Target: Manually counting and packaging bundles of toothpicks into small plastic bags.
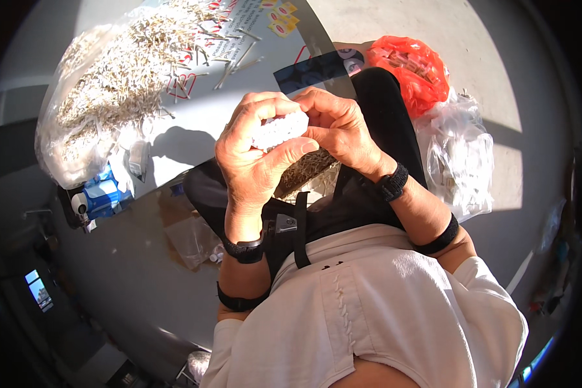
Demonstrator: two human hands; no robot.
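- At the left edge of the table (197,116), a clear plastic bag (50,145) lies open, with a heap of cotton swabs (119,84) spilling toward the middle.
- The left hand (247,152), beyond the table's near edge, is curled around one side of a bundle of white-tipped swabs (280,131), its thumb along the lower side.
- Small yellow packets (281,19) lie near the table's far right corner.
- The right hand (343,126) pinches the right end of the bundle; the bundle is held above the lap.
- On the floor, past the table's right edge, is a red plastic bag (420,71).
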